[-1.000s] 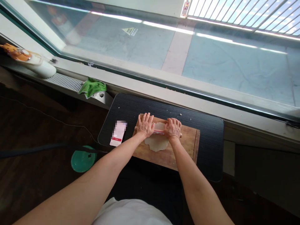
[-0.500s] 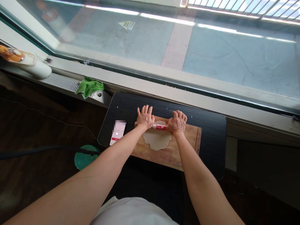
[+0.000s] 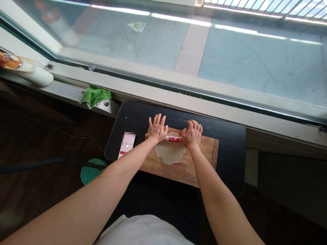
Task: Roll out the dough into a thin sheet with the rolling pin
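A wooden rolling pin with a red and white label (image 3: 174, 139) lies across the upper part of a flat sheet of dough (image 3: 170, 153). My left hand (image 3: 156, 128) bears on the pin's left part, palm over it, with fingers spread past it. Over the right part is my right hand (image 3: 192, 133), holding the pin with its fingers bent forward. Both hands hide the pin's ends in part. Beneath the dough is a wooden board (image 3: 204, 156), its uneven dough edge showing toward me.
The board rests on a black table (image 3: 231, 153) against the window ledge (image 3: 143, 90). A phone (image 3: 127, 144) lies left of the board. Further left are a green cloth (image 3: 96, 95), a white and orange bottle (image 3: 38, 75) and a teal basin (image 3: 89, 174) below table height.
The rolling pin's label shows a slightly different side, so the pin has turned a little under my hands. The whole view has shifted slightly; both hands keep their places on the pin.
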{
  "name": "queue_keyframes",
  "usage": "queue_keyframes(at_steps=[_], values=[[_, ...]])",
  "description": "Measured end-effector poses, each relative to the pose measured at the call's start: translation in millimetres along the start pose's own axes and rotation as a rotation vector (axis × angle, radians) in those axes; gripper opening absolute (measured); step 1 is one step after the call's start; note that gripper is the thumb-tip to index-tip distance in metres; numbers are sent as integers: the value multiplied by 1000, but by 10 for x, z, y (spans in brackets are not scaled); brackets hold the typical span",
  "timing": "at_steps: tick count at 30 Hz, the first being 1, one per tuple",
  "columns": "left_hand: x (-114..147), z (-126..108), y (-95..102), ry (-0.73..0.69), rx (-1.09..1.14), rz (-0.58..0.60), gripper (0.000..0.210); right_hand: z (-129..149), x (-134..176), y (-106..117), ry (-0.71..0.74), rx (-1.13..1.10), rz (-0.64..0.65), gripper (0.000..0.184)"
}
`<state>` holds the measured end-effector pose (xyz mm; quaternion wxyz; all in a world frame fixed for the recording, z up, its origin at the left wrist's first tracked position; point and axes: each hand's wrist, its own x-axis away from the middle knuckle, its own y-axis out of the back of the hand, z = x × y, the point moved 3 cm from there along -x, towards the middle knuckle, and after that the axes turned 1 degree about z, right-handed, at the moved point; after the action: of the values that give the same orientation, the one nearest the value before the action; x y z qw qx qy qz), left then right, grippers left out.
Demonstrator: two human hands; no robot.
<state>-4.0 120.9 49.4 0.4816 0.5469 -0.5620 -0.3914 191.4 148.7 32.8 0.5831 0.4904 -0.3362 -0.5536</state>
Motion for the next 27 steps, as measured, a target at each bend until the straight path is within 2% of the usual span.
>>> queue_keyframes(at_steps=[7,9,13,15,17,22,24,27], values=[[491,-51,-62,-51,-1,30,55,7,548,74,65,20,-30,37],[451,-52,-59,-50,3,36,54,-6,514,57,72,12,-31,38],[107,-33,-2,-38,7,30,55,-12,144,0,33,-10,-15,44],[21,-28,20,-26,4,21,56,-7,49,-4,-1,-5,-8,46],[91,-31,19,-18,3,21,56,4,128,14,-13,3,-5,46],[475,-64,-40,-70,9,45,56,15,577,57,53,12,-36,37],[419,-65,-38,-63,16,48,57,0,524,36,63,12,-42,39],[128,-46,-3,-17,31,43,58,-20,201,-19,33,13,-20,46]])
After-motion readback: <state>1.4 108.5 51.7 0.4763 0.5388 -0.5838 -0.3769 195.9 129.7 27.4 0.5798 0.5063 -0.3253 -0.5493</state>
